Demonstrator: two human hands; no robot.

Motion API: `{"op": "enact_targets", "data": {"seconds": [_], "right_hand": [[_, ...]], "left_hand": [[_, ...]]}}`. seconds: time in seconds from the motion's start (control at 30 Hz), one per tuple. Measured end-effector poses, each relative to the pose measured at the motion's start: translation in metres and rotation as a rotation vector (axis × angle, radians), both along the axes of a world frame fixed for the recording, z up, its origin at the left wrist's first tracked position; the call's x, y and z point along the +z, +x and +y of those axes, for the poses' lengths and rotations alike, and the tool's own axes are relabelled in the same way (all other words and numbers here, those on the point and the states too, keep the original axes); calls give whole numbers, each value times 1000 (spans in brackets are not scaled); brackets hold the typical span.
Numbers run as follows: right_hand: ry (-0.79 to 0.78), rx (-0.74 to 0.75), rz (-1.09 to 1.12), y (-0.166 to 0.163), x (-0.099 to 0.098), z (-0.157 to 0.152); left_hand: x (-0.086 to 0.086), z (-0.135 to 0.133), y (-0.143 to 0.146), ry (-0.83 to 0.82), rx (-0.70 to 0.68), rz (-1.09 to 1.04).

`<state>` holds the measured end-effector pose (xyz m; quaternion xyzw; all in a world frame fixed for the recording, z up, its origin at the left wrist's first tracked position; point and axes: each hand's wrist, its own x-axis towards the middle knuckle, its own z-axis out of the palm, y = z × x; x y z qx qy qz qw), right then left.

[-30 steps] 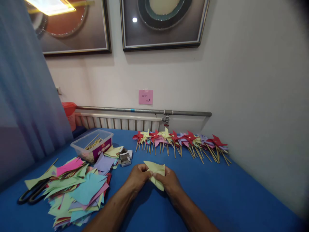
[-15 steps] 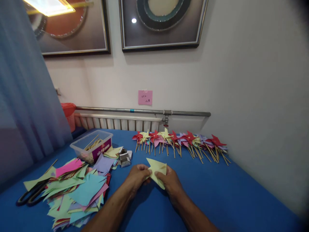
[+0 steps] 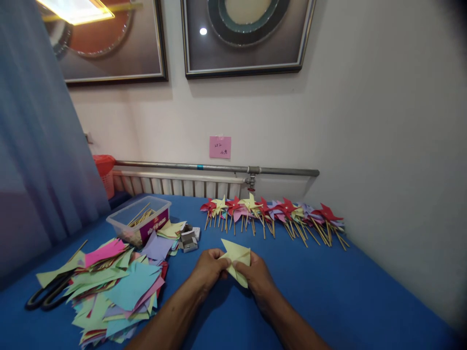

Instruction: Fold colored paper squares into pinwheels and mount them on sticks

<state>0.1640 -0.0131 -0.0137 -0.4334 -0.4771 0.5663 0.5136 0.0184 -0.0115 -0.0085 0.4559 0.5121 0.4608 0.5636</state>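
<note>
A pale yellow paper pinwheel piece [image 3: 239,253] is held between both hands above the blue tabletop [image 3: 328,296]. My left hand [image 3: 210,267] pinches its left side between thumb and fingers. From the right, my right hand [image 3: 257,274] grips the sheet, its thumb pressed near the middle. Some of the paper is folded inward there, and one pointed corner sticks up at the top left. The fingers behind the paper are hidden.
Finished pinwheels [image 3: 251,206] on sticks lie in a row at the back. Left are a heap of coloured paper [image 3: 134,284], black-handled scissors [image 3: 51,294], a clear tub [image 3: 124,221] with sticks, and small grey boxes [image 3: 188,240]. A blue curtain [image 3: 40,146] hangs at left.
My thumbs have come closer together at the middle of the yellow paper, and its left part is folded further inward. The surrounding things stay in place.
</note>
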Motion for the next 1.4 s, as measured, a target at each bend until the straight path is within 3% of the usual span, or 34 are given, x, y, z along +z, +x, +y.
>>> {"op": "enact_targets", "data": {"seconds": [0.47,0.67,0.87,1.4], "right_hand": [[-9,-2,163,-4,15,-10],[-47,-7,207,-3,10,-9],[-35,-12,176,-3,2,-6],[-26,-54,-40,0,-5,2]], "left_hand": [[5,-1,0,-23,53,54],[3,0,0,-28,48,55],[-4,2,1,14,86,90],[-1,-1,4,28,19,50]]}}
